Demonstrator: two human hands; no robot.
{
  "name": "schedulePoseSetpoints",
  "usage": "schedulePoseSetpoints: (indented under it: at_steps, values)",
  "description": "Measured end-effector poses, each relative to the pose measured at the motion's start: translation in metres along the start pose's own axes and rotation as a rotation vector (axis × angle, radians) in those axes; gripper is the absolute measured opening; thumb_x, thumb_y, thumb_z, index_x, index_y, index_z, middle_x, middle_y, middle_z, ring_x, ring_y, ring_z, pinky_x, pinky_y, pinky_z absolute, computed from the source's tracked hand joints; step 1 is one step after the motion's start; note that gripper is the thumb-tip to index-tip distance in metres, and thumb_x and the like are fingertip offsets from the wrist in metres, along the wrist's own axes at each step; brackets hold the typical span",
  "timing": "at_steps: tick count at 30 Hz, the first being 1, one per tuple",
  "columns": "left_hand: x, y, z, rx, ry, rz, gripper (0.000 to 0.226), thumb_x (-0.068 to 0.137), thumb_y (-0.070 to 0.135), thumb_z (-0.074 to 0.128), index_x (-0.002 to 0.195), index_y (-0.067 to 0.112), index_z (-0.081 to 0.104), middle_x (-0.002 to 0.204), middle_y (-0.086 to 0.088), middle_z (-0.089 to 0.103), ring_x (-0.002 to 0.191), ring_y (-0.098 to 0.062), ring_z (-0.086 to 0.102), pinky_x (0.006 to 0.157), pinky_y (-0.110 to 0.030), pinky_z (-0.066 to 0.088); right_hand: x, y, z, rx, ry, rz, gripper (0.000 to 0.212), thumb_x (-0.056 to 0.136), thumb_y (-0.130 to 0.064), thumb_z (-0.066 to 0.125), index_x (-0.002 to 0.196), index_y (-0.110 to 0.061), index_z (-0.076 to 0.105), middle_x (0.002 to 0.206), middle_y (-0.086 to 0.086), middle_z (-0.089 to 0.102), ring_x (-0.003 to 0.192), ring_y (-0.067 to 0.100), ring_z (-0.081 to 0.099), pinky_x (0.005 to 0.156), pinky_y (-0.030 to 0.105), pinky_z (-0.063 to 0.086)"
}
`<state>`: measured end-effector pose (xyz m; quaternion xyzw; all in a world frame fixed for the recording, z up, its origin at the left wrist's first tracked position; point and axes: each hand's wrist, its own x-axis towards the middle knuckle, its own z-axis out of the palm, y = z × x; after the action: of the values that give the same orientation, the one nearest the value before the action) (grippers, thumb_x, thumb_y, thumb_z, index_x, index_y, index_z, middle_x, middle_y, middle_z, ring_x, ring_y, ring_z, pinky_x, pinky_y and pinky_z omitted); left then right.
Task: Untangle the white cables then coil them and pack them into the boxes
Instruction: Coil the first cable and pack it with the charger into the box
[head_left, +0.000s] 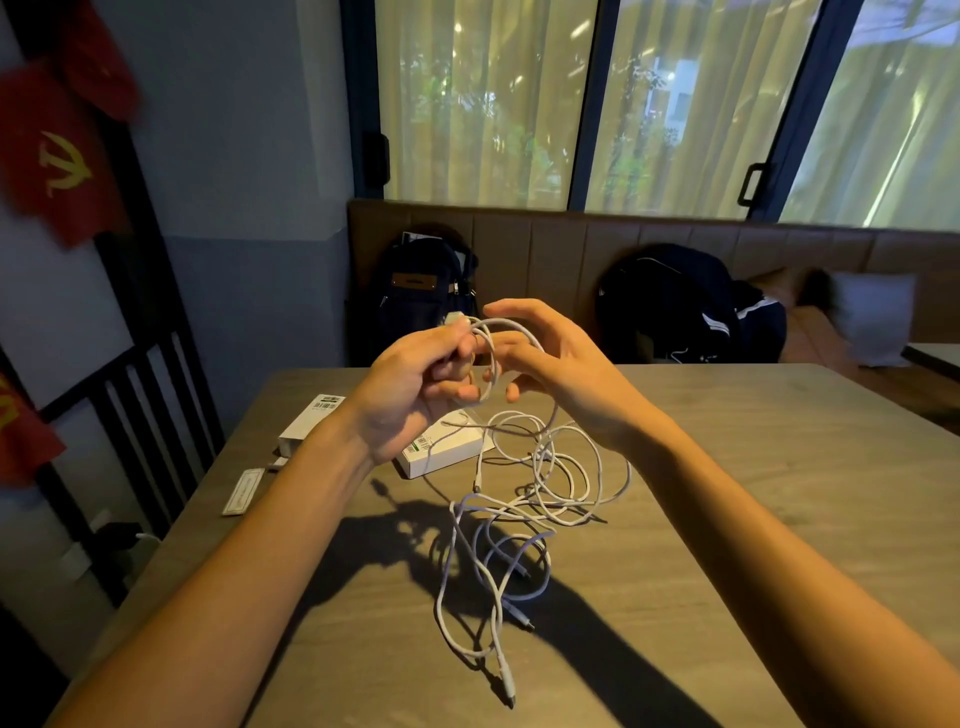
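Note:
A tangle of white cables (524, 499) lies in the middle of the wooden table (753, 519), with loose ends trailing toward me. One strand rises from the heap to my hands, held above the table. My left hand (410, 395) pinches a cable end near its plug, fingers curled round it. My right hand (545, 358) has spread fingers with a cable loop running around them. A white box (441, 449) lies on the table under my hands. A second white box (306, 423) sits further left.
A small flat white insert (243, 491) lies near the table's left edge. Beyond the table runs a brown bench with a dark backpack (421, 291), another dark bag (685, 306) and a grey cushion (872, 317). A dark railing stands at the left.

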<state>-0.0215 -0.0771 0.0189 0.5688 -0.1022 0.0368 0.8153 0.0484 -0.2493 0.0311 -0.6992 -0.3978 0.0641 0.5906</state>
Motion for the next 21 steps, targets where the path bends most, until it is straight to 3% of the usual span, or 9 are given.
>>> schedulePoseSetpoints:
  at_steps: [3, 6, 8, 11, 14, 17, 19, 21]
  values:
    - [0.004, -0.006, 0.003, 0.414, 0.101, 0.123, 0.033, 0.107, 0.027, 0.045, 0.084, 0.008, 0.061, 0.065, 0.000, 0.045, 0.054, -0.009, 0.045, 0.066, -0.026, 0.055, 0.001, -0.001, 0.002, -0.229, 0.069, -0.089, 0.035, 0.097, -0.017, 0.066, 0.130, -0.013, 0.061, 0.104, -0.006, 0.073, 0.084, 0.017, 0.071, 0.062, 0.028, 0.059]
    - [0.007, -0.017, 0.003, 0.965, 0.266, 0.385, 0.025, 0.103, 0.030, 0.054, 0.095, 0.013, 0.071, 0.080, 0.005, 0.065, 0.070, -0.007, 0.061, 0.069, -0.020, 0.054, 0.003, -0.001, 0.002, -0.522, 0.121, -0.188, 0.023, 0.098, -0.011, 0.063, 0.119, -0.015, 0.071, 0.099, -0.005, 0.073, 0.075, 0.008, 0.070, 0.062, 0.023, 0.060]
    - [0.006, -0.021, -0.001, 1.265, 0.339, 0.513, 0.020, 0.099, 0.034, 0.059, 0.096, 0.017, 0.070, 0.083, 0.008, 0.064, 0.071, -0.008, 0.058, 0.061, -0.019, 0.046, 0.003, -0.002, 0.003, -0.571, 0.150, -0.186, 0.023, 0.096, -0.009, 0.066, 0.117, -0.015, 0.073, 0.097, -0.003, 0.073, 0.073, 0.006, 0.070, 0.065, 0.020, 0.061]
    - [0.001, -0.023, -0.008, 1.552, 0.478, 0.547, 0.030, 0.096, 0.046, 0.062, 0.083, 0.019, 0.066, 0.066, 0.004, 0.061, 0.058, -0.013, 0.055, 0.053, -0.022, 0.039, 0.001, -0.003, 0.004, -0.689, 0.173, -0.182, 0.023, 0.093, -0.009, 0.070, 0.115, -0.014, 0.074, 0.099, 0.002, 0.075, 0.080, 0.008, 0.071, 0.070, 0.023, 0.063]
    - [0.000, -0.021, -0.007, 1.599, 0.521, 0.614, 0.030, 0.091, 0.045, 0.070, 0.079, 0.019, 0.065, 0.069, 0.001, 0.064, 0.063, -0.014, 0.055, 0.055, -0.020, 0.034, 0.001, -0.003, 0.003, -0.787, 0.184, -0.173, 0.027, 0.090, -0.004, 0.072, 0.115, -0.015, 0.074, 0.099, 0.000, 0.075, 0.085, 0.009, 0.071, 0.074, 0.027, 0.064]
    - [0.006, -0.011, -0.006, 1.595, 0.413, 0.611, 0.024, 0.089, 0.038, 0.073, 0.100, 0.018, 0.066, 0.099, 0.000, 0.060, 0.094, -0.016, 0.051, 0.072, -0.027, 0.041, 0.001, -0.009, 0.001, -0.837, 0.130, -0.224, 0.023, 0.092, -0.006, 0.069, 0.112, -0.017, 0.075, 0.094, -0.003, 0.075, 0.079, 0.005, 0.067, 0.073, 0.023, 0.061]
    - [0.011, -0.002, -0.007, 1.456, 0.200, 0.423, 0.020, 0.094, 0.033, 0.067, 0.109, 0.020, 0.068, 0.111, 0.002, 0.062, 0.107, -0.016, 0.053, 0.089, -0.038, 0.049, 0.003, -0.012, -0.001, -0.848, 0.083, -0.263, 0.020, 0.094, -0.007, 0.067, 0.110, -0.018, 0.076, 0.088, -0.009, 0.072, 0.073, 0.000, 0.064, 0.067, 0.013, 0.055]
    - [0.010, 0.005, -0.005, 1.207, 0.007, 0.185, 0.016, 0.100, 0.030, 0.060, 0.103, 0.021, 0.073, 0.102, 0.004, 0.072, 0.101, -0.015, 0.063, 0.094, -0.044, 0.052, 0.003, -0.014, -0.005, -0.842, 0.039, -0.285, 0.022, 0.093, -0.007, 0.069, 0.110, -0.019, 0.076, 0.088, -0.015, 0.066, 0.072, -0.008, 0.059, 0.064, 0.004, 0.048]
